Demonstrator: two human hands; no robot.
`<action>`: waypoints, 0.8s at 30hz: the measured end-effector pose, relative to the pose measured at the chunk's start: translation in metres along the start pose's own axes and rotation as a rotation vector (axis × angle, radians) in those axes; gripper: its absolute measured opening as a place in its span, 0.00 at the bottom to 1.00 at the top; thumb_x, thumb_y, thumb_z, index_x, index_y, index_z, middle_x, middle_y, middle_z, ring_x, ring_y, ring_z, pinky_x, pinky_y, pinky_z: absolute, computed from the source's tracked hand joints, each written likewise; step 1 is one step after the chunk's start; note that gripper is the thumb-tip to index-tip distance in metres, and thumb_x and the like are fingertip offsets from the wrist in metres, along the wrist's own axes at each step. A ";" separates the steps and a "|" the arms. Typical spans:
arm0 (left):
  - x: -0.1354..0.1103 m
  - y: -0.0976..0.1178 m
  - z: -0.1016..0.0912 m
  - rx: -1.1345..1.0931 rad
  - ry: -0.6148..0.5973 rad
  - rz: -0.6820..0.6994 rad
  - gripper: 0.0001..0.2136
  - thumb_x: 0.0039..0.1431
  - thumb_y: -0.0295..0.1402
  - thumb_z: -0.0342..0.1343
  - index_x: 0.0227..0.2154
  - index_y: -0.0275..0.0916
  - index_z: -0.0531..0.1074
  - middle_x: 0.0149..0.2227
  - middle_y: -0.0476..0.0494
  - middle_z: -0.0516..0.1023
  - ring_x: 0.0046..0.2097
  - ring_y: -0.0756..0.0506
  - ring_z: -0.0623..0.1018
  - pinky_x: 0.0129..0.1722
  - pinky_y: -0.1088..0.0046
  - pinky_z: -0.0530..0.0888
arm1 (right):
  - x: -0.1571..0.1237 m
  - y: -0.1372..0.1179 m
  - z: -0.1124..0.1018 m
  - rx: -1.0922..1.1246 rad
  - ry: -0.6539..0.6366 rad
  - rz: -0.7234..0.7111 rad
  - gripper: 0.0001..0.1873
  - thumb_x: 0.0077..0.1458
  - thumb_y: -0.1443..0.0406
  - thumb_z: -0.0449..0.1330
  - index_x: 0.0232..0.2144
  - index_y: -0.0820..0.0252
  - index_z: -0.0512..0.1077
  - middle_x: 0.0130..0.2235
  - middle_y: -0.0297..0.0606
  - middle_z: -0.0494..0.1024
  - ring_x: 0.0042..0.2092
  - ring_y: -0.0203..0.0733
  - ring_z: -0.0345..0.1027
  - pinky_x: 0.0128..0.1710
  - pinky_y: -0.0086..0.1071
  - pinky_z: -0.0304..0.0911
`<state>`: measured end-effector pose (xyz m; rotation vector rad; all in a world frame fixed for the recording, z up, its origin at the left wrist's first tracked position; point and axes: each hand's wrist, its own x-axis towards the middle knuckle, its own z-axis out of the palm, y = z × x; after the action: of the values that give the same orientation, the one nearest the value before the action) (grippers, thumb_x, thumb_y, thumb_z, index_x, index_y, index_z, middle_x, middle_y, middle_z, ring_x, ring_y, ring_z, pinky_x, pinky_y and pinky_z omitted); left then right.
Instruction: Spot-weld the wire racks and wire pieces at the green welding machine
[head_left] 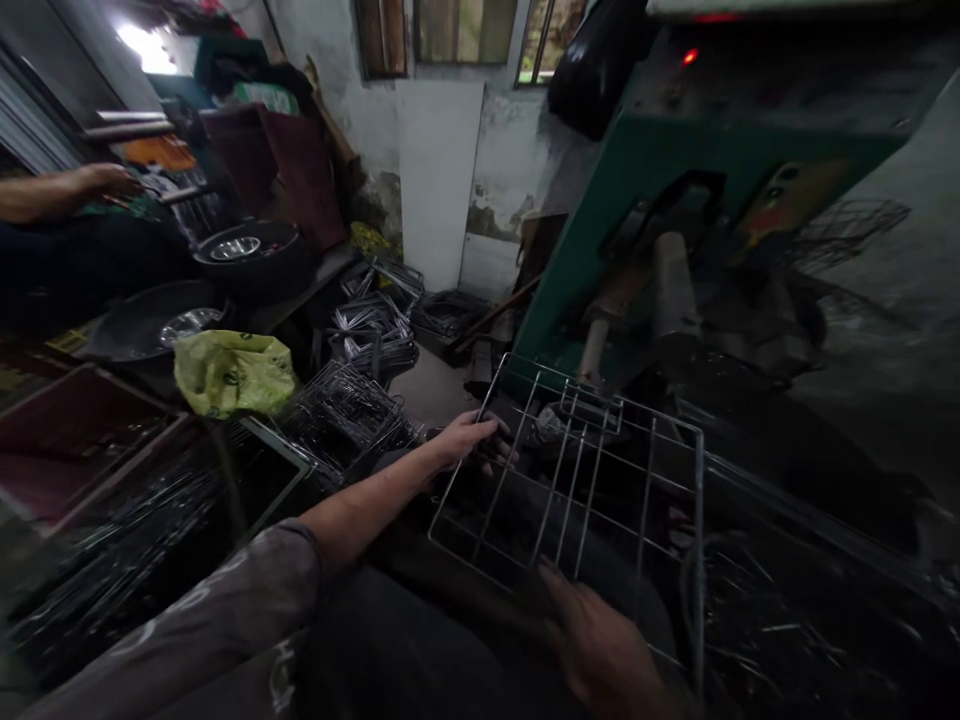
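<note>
A stained, peeling whitewashed wall [517,150] closes the far side of the dim workshop, with a plain white panel [437,180] leaning against it below barred, wood-framed windows [465,30]. A bright lamp [146,45] glares at the upper left above cluttered dark shelves [240,80]. The bare grey concrete floor [431,385] shows between stacked goods.

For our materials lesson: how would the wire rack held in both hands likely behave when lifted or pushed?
The wire rack looks like thin welded metal rods, so it is probably stiff and fairly light for its size. Its open grid lets the left hand hook fingers through, so slipping seems unlikely. Held flat with the right hand, it should not roll.
</note>
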<state>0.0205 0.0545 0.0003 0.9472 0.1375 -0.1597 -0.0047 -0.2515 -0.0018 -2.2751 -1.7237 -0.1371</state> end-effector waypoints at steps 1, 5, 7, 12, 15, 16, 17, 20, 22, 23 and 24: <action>0.003 0.000 0.000 0.001 -0.006 0.003 0.20 0.52 0.44 0.60 0.39 0.34 0.65 0.30 0.35 0.80 0.28 0.42 0.80 0.20 0.78 0.71 | 0.001 0.002 0.001 -0.011 -0.002 0.003 0.30 0.54 0.70 0.50 0.60 0.62 0.55 0.51 0.45 0.74 0.42 0.41 0.73 0.39 0.28 0.71; 0.016 0.003 0.001 0.006 -0.020 0.018 0.20 0.53 0.44 0.60 0.40 0.34 0.65 0.30 0.34 0.80 0.29 0.43 0.80 0.21 0.79 0.70 | 0.007 0.008 -0.004 -0.063 0.038 0.040 0.25 0.53 0.69 0.49 0.55 0.63 0.60 0.46 0.46 0.77 0.38 0.41 0.74 0.35 0.29 0.71; 0.022 0.005 0.002 0.006 -0.011 0.032 0.20 0.52 0.45 0.61 0.40 0.34 0.65 0.30 0.34 0.80 0.28 0.43 0.80 0.20 0.79 0.70 | 0.012 0.011 -0.009 -0.077 0.042 0.055 0.23 0.53 0.69 0.49 0.53 0.64 0.63 0.43 0.45 0.78 0.36 0.41 0.74 0.33 0.29 0.71; 0.036 0.008 0.002 -0.012 -0.012 0.062 0.23 0.49 0.46 0.62 0.39 0.34 0.66 0.29 0.35 0.80 0.26 0.43 0.79 0.19 0.79 0.69 | 0.023 0.022 -0.019 -0.096 0.010 0.036 0.22 0.52 0.69 0.49 0.50 0.64 0.66 0.40 0.44 0.79 0.36 0.40 0.74 0.33 0.28 0.72; 0.043 0.009 0.000 -0.005 -0.014 0.061 0.24 0.47 0.47 0.63 0.39 0.34 0.66 0.28 0.36 0.80 0.27 0.43 0.80 0.19 0.79 0.69 | 0.026 0.029 -0.019 -0.127 0.024 0.026 0.21 0.53 0.69 0.48 0.49 0.66 0.67 0.38 0.44 0.79 0.35 0.39 0.74 0.32 0.27 0.72; 0.045 0.008 -0.001 -0.004 -0.018 0.060 0.24 0.47 0.47 0.63 0.39 0.34 0.66 0.28 0.36 0.80 0.27 0.43 0.80 0.19 0.79 0.69 | 0.026 0.031 -0.019 -0.135 0.026 0.023 0.20 0.53 0.69 0.48 0.49 0.66 0.67 0.38 0.45 0.79 0.35 0.39 0.74 0.33 0.27 0.72; 0.047 0.008 -0.001 -0.006 -0.023 0.062 0.25 0.47 0.48 0.63 0.39 0.34 0.65 0.28 0.36 0.80 0.27 0.42 0.80 0.19 0.79 0.69 | 0.027 0.032 -0.018 -0.143 0.029 0.019 0.20 0.54 0.68 0.49 0.49 0.66 0.67 0.39 0.45 0.79 0.36 0.39 0.75 0.33 0.27 0.72; 0.053 0.007 -0.004 -0.022 -0.047 0.075 0.24 0.47 0.48 0.63 0.38 0.34 0.65 0.28 0.35 0.80 0.27 0.42 0.80 0.18 0.79 0.69 | 0.028 0.036 -0.018 -0.159 0.035 0.006 0.20 0.54 0.67 0.49 0.49 0.67 0.67 0.40 0.45 0.79 0.37 0.41 0.75 0.35 0.29 0.73; 0.056 0.006 -0.005 -0.026 -0.054 0.084 0.23 0.49 0.47 0.62 0.38 0.34 0.65 0.28 0.35 0.80 0.27 0.42 0.80 0.19 0.79 0.69 | 0.028 0.039 -0.016 -0.162 0.044 0.011 0.20 0.54 0.68 0.49 0.49 0.67 0.67 0.40 0.45 0.79 0.38 0.42 0.75 0.35 0.30 0.73; 0.057 0.005 -0.005 -0.025 -0.050 0.087 0.22 0.49 0.46 0.62 0.38 0.34 0.65 0.29 0.35 0.80 0.27 0.43 0.80 0.19 0.79 0.70 | 0.028 0.040 -0.015 -0.157 0.053 0.022 0.20 0.53 0.68 0.49 0.49 0.66 0.66 0.40 0.45 0.79 0.37 0.42 0.75 0.34 0.31 0.73; 0.058 0.005 -0.005 -0.022 -0.045 0.087 0.22 0.49 0.46 0.62 0.38 0.34 0.65 0.29 0.35 0.80 0.27 0.43 0.80 0.19 0.79 0.70 | 0.027 0.041 -0.014 -0.144 0.057 0.030 0.21 0.52 0.68 0.50 0.49 0.66 0.66 0.40 0.44 0.79 0.37 0.42 0.75 0.34 0.31 0.73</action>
<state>0.0782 0.0569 -0.0094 0.9250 0.0569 -0.0992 0.0435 -0.2408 0.0114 -2.3721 -1.7004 -0.3272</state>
